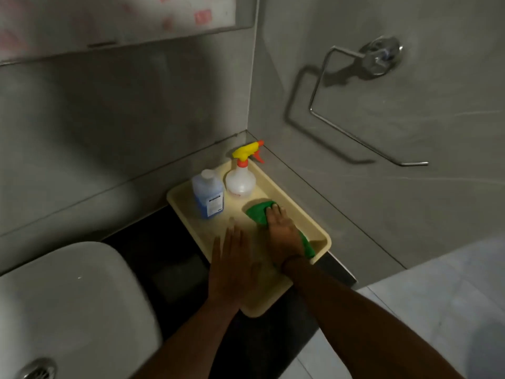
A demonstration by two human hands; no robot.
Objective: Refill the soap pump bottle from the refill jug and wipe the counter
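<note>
A cream tray (323,240) sits on the dark counter (153,242) in the corner. At its back stand a blue refill bottle (207,194) with a white cap and a clear spray bottle (241,179) with a yellow and orange trigger head. A green cloth (259,212) lies on the tray's right half. My right hand (281,233) rests flat on the cloth, fingers pointing toward the back. My left hand (232,265) hovers flat over the tray's near left part, fingers spread, holding nothing. It looks blurred.
A white basin (68,296) with a metal drain (35,370) fills the lower left. A chrome towel ring (355,110) hangs on the grey right wall. Grey tiled walls close the corner. A pale floor (437,296) shows at the lower right.
</note>
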